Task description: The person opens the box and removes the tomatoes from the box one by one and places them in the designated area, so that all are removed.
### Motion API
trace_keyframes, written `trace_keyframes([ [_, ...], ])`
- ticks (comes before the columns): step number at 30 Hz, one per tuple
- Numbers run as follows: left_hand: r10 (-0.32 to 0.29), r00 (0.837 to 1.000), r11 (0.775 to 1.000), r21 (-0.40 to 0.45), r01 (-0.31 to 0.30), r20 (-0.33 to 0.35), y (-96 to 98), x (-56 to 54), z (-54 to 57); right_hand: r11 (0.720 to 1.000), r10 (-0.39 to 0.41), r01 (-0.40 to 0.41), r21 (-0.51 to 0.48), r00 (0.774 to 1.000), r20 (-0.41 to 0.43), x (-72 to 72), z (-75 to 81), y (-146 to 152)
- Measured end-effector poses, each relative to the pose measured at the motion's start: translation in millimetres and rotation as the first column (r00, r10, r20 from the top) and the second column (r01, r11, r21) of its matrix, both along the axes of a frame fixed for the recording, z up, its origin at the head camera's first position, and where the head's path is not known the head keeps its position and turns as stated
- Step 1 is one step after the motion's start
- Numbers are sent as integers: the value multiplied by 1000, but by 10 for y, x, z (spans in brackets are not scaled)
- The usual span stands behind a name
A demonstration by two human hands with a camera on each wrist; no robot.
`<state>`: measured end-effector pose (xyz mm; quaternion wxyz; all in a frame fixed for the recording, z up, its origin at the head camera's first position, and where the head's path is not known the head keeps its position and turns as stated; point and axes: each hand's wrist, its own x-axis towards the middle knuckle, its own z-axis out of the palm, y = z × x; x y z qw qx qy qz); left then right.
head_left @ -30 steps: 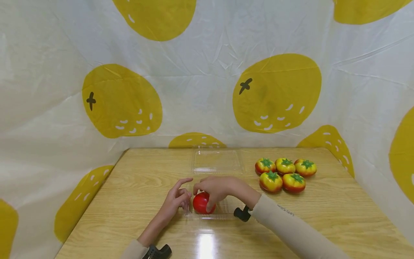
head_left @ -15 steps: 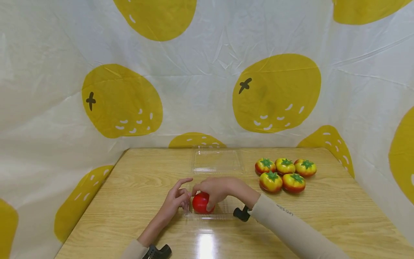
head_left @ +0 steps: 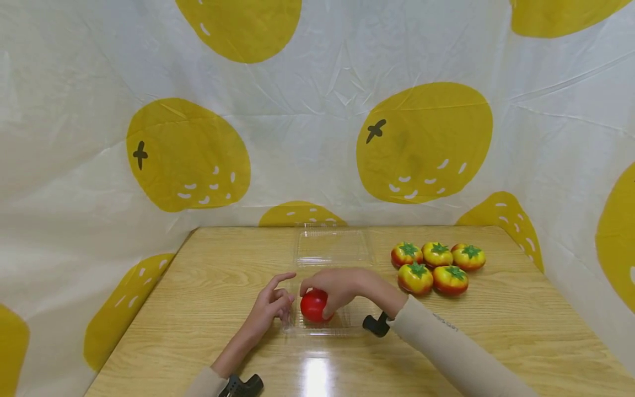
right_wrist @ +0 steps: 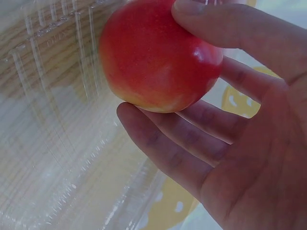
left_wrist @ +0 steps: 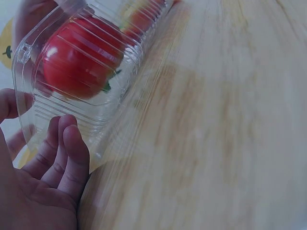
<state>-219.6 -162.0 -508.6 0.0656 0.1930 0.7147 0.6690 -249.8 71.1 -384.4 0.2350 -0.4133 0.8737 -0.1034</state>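
My right hand (head_left: 337,286) grips a glossy red tomato (head_left: 313,306) from above, in the left half of the base of a clear plastic clamshell container (head_left: 329,332). In the right wrist view the thumb presses one side of the tomato and the fingers lie along the other. Green leaves show at its underside in the left wrist view. At the container's left wall, my left hand (head_left: 270,306) pinches the clear rim (left_wrist: 26,91) with thumb and curled fingers (left_wrist: 72,143), while its index finger points forward.
The container's clear lid (head_left: 332,245) lies folded back toward the far table edge. Several yellow-and-red tomatoes (head_left: 415,278) with green leaves sit grouped at the back right of the wooden table (head_left: 223,248). Behind hangs a white cloth (head_left: 297,138) with a yellow fruit print.
My right hand has shifted slightly to the right and away from me, carrying the red tomato with it. The left hand stays in place at the container's left side.
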Motion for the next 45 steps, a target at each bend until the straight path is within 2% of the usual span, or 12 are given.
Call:
trace_keyframes([
  [9, -12, 1000, 1000, 20, 12, -12, 6, 0, 0, 999, -7, 5, -35, 999, -45, 3, 78, 113],
  [24, -10, 1000, 1000, 18, 10, -6, 15, -9, 7, 981, -31, 15, -194, 996, -81, 98, 260, 373],
  [36, 4, 1000, 1000, 0, -4, 5, 1, 14, 25, 952, -13, -7, -306, 998, -63, 206, 340, 562],
  [45, 11, 1000, 1000, -10, -11, -2, 4, 15, 20, 924, -52, 41, -380, 998, -18, 297, 364, 763],
])
